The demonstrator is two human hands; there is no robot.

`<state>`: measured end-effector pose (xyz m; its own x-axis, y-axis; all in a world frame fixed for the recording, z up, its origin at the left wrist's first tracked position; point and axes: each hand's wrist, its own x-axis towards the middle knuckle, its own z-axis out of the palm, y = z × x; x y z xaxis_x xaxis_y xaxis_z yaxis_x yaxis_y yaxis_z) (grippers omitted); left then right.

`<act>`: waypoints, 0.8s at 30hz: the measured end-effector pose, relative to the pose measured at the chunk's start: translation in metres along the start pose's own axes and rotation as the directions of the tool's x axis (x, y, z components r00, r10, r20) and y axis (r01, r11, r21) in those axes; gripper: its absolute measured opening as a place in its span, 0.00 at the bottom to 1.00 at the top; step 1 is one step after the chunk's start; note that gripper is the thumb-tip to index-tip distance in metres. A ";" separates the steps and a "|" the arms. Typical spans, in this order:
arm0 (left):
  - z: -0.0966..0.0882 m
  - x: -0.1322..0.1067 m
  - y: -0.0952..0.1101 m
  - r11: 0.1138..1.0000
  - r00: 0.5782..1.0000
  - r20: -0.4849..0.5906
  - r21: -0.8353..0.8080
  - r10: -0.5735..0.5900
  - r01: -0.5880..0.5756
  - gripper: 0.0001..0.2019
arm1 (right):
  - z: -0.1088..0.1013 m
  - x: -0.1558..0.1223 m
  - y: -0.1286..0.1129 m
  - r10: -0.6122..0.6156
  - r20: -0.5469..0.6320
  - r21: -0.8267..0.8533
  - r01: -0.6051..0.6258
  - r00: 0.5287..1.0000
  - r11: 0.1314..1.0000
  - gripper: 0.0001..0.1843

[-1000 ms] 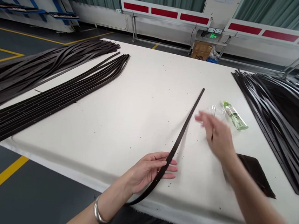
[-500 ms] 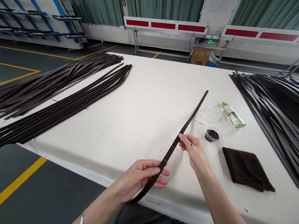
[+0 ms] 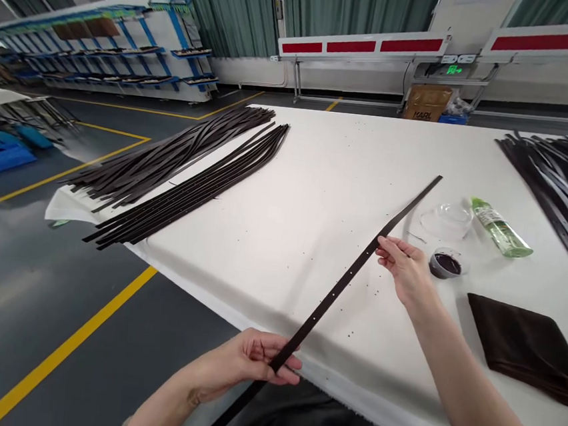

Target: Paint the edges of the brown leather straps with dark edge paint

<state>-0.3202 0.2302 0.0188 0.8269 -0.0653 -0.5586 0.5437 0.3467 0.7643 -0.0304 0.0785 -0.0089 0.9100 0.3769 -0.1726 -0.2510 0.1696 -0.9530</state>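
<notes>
A left hand [image 3: 244,363] is grasping a narrow, dark brown perforated leather strap [image 3: 341,292] near its lower end while a right hand [image 3: 406,270] is pinching it midway, holding it stretched straight and diagonal above a white-covered work table [image 3: 317,176], with a small cup of dark dye [image 3: 446,265] and a folded dark cloth [image 3: 522,346] lying within reach.

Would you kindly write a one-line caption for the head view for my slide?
The left hand holds a punched leather strap as the right hand touches it, over a white table.
</notes>
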 end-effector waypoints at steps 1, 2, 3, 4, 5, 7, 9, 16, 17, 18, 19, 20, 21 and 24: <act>-0.002 0.000 0.001 1.000 1.000 0.013 0.026 -0.014 0.013 0.17 | -0.001 0.001 -0.001 0.003 0.002 0.002 -0.003 1.000 1.000 0.21; -0.003 0.000 0.003 0.999 0.999 0.028 0.043 -0.032 0.030 0.15 | -0.002 0.001 -0.002 0.004 0.001 0.002 -0.004 1.000 1.000 0.21; -0.004 0.000 0.005 0.997 0.998 0.045 0.050 -0.053 0.050 0.13 | -0.003 0.002 -0.003 0.004 -0.003 0.000 -0.004 1.000 1.000 0.21; -0.005 0.001 0.007 0.996 0.996 0.060 0.049 -0.073 0.070 0.13 | -0.004 0.004 -0.004 0.003 -0.010 -0.004 -0.003 1.000 1.000 0.20; -0.005 0.002 0.008 0.995 0.993 0.074 0.042 -0.089 0.086 0.13 | -0.005 0.005 -0.005 0.002 -0.018 -0.010 -0.002 1.000 1.000 0.20; -0.005 0.004 0.011 0.995 0.990 0.097 0.028 -0.100 0.098 0.15 | -0.007 0.010 -0.006 0.001 -0.031 -0.021 -0.002 1.000 1.000 0.20; -0.005 0.005 0.011 0.996 0.990 0.112 0.003 -0.083 0.084 0.17 | -0.009 0.017 -0.007 0.002 -0.039 -0.027 -0.003 0.999 1.000 0.18; 0.000 0.004 0.010 0.992 0.988 0.150 -0.117 -0.027 0.045 0.21 | -0.017 0.037 -0.006 -0.018 -0.090 -0.007 0.018 0.996 1.000 0.13; 0.001 0.003 0.010 0.993 0.989 0.143 -0.108 -0.025 0.041 0.22 | -0.018 0.039 -0.006 -0.019 -0.092 -0.003 0.019 0.996 1.000 0.13; 0.001 0.002 0.009 0.995 0.991 0.132 -0.097 -0.025 0.038 0.22 | -0.019 0.040 -0.006 -0.017 -0.093 0.001 0.017 0.996 1.000 0.13; 0.002 0.001 0.009 0.995 0.992 0.119 -0.088 -0.027 0.038 0.22 | -0.020 0.041 -0.005 -0.012 -0.092 0.005 0.012 0.996 1.000 0.13; 0.002 -0.001 0.008 0.996 0.994 0.106 -0.082 -0.029 0.038 0.22 | -0.021 0.042 -0.005 -0.006 -0.089 0.008 0.007 0.996 1.000 0.13; 0.003 -0.002 0.007 0.996 0.995 0.092 -0.077 -0.032 0.039 0.22 | -0.022 0.043 -0.004 -0.001 -0.087 0.011 0.002 0.996 1.000 0.13; 0.002 -0.006 0.011 0.997 0.998 0.051 0.067 -0.029 0.025 0.17 | -0.022 0.041 -0.003 0.000 -0.071 0.027 0.002 0.997 1.000 0.15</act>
<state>-0.3187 0.2328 0.0308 0.8170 -0.1227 -0.5634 0.5730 0.2818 0.7696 0.0149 0.0731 -0.0190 0.9312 0.3113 -0.1898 -0.2581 0.1950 -0.9462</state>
